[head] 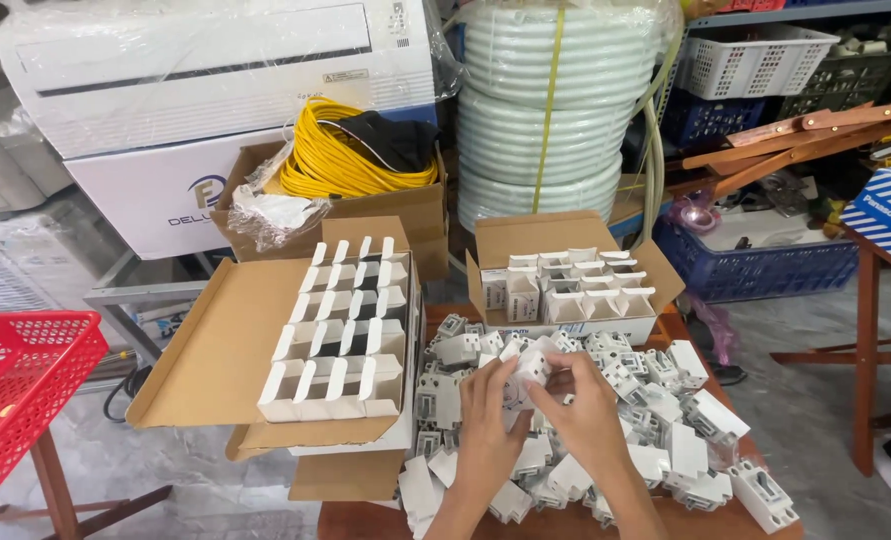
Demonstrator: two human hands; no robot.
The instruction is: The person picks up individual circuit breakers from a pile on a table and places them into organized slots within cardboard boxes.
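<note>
A small white folded cardboard box [527, 368] is pinched between the left hand [487, 405] and right hand [580, 405], above the heap of white plastic switch parts [655, 400] on the wooden table [365, 520]. It is judged light and crushable, best held by its edges; both hands are closed narrowly on it.

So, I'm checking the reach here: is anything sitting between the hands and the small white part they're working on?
Nothing visible does. The left hand and the right hand already close around the white part, lifted a little above the heap of similar parts on the table.
</note>
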